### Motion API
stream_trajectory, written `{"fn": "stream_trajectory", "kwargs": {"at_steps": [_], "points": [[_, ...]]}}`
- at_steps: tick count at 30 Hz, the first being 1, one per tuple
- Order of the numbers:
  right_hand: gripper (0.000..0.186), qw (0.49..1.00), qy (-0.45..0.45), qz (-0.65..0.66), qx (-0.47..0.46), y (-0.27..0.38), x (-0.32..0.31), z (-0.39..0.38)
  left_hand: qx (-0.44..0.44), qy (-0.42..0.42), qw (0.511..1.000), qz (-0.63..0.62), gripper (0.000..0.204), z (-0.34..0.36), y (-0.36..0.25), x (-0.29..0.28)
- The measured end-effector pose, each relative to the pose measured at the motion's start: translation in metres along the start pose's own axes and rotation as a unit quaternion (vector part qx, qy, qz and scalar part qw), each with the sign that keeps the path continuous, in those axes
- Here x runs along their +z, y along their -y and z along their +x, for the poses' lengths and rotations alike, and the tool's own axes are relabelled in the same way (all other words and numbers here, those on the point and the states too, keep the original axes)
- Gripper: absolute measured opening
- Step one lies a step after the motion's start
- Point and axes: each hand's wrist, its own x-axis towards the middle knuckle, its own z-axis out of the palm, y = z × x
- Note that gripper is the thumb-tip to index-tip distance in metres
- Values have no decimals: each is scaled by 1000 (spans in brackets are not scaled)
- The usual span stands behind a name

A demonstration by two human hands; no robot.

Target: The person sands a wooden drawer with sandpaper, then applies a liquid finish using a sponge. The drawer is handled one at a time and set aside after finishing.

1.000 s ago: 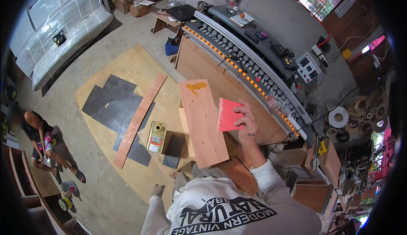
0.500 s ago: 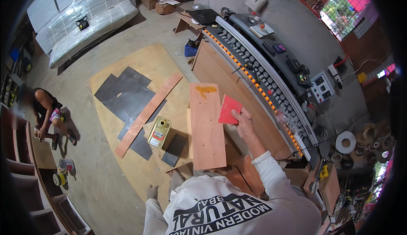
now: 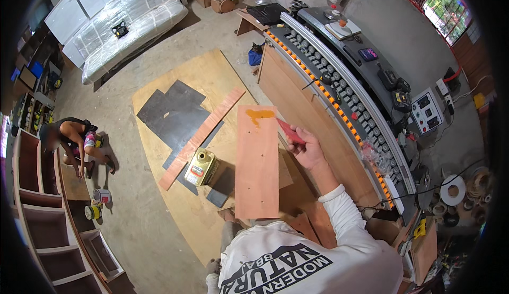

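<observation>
My right hand [image 3: 307, 148] grips a flat, square red spreader [image 3: 290, 133], seen nearly edge-on, with its far corner by the right edge of a long reddish wood board [image 3: 257, 172]. A patch of amber glue [image 3: 260, 114] lies across the board's far end, close to that corner. Several small dark spots run down the board. To its left stands a yellow metal tin [image 3: 202, 167] with its round mouth uncovered. Low in the picture, my left hand [image 3: 213, 266] shows only as a small dark shape beside my shirt; its fingers are unclear.
A big plywood sheet [image 3: 225, 76] carries dark sheet pieces [image 3: 172, 115] and a narrow wood strip [image 3: 204, 137]. On the right runs a long machine [image 3: 347, 100] with rollers. Another person [image 3: 77, 140] crouches at the left near shelving [image 3: 50, 225]. Behind is a plastic-wrapped sofa [image 3: 127, 34].
My right hand has turned the red spreader from face-on to nearly edge-on, bringing it nearer the glue patch. My left hand has moved lower in view. The whole view has shifted slightly.
</observation>
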Motion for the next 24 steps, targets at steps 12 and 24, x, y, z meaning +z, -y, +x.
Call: {"fn": "stream_trajectory", "kwargs": {"at_steps": [12, 24], "points": [[28, 987, -25, 141, 68, -3, 36, -30, 115, -14, 987, 112, 70, -2, -82, 52], [39, 975, -115, -143, -124, -4, 32, -52, 95, -13, 988, 122, 59, -1, -40, 28]]}}
